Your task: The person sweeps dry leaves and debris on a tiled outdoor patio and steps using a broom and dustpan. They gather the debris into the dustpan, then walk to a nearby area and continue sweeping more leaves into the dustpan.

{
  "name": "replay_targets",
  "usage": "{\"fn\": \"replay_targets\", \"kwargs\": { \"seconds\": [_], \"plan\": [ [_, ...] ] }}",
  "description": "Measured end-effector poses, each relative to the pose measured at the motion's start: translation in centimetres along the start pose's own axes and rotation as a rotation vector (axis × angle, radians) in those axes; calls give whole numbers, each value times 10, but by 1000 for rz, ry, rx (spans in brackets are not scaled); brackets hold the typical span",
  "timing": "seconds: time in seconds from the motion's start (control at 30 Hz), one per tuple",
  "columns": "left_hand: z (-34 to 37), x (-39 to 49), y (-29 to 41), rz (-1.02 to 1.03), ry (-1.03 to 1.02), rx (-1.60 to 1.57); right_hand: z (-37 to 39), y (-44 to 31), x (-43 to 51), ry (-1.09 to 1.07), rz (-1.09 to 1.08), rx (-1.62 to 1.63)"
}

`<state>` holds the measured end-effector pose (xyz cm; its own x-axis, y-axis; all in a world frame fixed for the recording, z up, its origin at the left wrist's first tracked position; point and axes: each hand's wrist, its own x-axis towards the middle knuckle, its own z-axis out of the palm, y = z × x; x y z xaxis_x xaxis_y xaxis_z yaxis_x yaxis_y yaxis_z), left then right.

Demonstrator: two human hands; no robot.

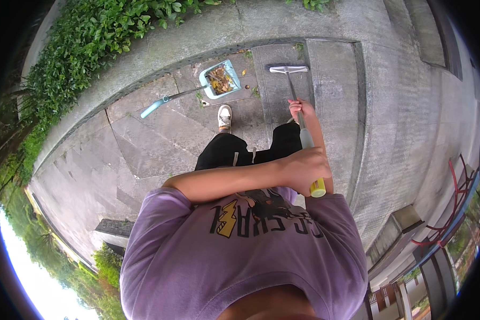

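A broom with a metal shaft (292,86) and a white head (289,69) reaches away from me, its dark bristles at a stone step. My left hand (309,170) crosses my body and grips the handle near its yellow end cap (318,188). Farther down the shaft, my right hand (301,109) is closed around it. A light blue dustpan (232,69) with dry leaves (219,81) inside stands on the paving, left of the broom head. Its long handle (154,108) points left, away from both hands.
My white shoe (224,117) is just below the dustpan. Stone steps (334,84) rise on the right. A low stone kerb (192,36) curves behind the dustpan, with green shrubs (104,36) beyond it. Loose leaves (244,72) and small weeds (256,91) dot the paving.
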<state>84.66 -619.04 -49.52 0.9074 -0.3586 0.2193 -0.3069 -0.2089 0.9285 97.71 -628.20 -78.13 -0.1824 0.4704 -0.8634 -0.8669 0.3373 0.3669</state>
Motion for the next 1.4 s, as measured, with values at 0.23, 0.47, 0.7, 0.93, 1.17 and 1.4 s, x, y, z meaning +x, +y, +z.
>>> {"fn": "replay_targets", "kwargs": {
  "seconds": [0.23,0.47,0.7,0.93,1.17,1.4],
  "plan": [
    [1,-8,-25,-32,69,143,49,-11,34,-97,-42,-99],
    [0,-47,-39,-36,9,89,23,11,57,34,-85,-119],
    [-22,-88,-10,63,-39,-2,11,69,43,50,-134,1],
    [-28,-65,-39,-14,39,150,64,38,78,-31,-129,-133],
    [-4,-11,-48,-87,-11,137,41,-13,65,-57,-114,-126],
    [-1,1,-6,-23,-33,41,3,0,21,-79,-37,72]
  ]
}}
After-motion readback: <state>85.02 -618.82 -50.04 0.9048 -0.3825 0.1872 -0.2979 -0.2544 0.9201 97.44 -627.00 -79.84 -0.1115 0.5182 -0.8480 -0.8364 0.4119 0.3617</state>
